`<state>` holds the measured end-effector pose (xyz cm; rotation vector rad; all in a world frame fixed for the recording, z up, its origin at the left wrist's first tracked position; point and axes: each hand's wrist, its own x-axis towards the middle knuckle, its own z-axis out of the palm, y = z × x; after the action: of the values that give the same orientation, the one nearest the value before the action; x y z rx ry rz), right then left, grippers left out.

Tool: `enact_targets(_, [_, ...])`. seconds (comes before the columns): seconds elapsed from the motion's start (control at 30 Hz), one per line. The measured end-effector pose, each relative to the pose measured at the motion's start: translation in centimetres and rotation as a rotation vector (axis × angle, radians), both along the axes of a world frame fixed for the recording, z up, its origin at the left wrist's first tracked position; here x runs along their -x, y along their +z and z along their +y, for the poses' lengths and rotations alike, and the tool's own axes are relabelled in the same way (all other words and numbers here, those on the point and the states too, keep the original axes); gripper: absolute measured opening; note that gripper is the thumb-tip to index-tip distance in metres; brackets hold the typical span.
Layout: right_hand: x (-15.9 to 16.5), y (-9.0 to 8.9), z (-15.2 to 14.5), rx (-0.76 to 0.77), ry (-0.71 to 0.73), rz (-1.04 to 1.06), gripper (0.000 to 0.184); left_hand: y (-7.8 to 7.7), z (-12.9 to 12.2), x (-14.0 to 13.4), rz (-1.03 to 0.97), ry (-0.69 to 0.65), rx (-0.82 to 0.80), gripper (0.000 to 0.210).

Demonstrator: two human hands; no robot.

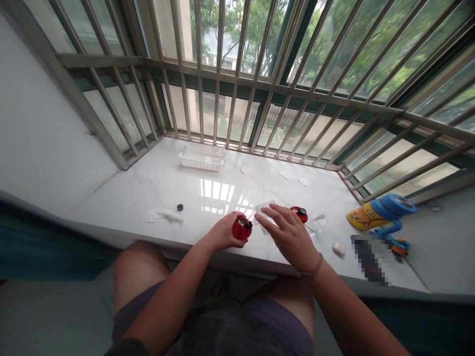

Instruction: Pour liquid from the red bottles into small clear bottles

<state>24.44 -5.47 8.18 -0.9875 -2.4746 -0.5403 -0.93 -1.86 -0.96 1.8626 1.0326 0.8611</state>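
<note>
My left hand (227, 230) is wrapped round a small red bottle (242, 229) with a dark neck, held just above the front part of the white sill. To the right, my right hand (285, 232) is raised with its fingers stretched out and nothing in them. Beyond its fingers stands a second red bottle (299, 214) with a black cap, partly covered by the hand. A clear plastic container (264, 206) lies partly hidden behind the right fingertips. Left of the held bottle, a loose black cap (180, 207) rests on the sill.
A white perforated basket (202, 160) sits near the barred window. Crumpled clear plastic (163, 215) lies at left. On the right are a yellow and blue water bottle (378, 212), a pinkish lump (338, 248) and a blurred-out dark object (371, 259). White scraps (287, 175) lie farther back.
</note>
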Motion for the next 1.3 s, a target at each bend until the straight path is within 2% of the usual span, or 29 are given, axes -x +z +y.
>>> enact_targets(1.3, [1.0,1.9,0.6,-0.033,0.074,-0.135,0.059,0.1,-0.1,0.5,-0.058,0.002,0.012,0.074])
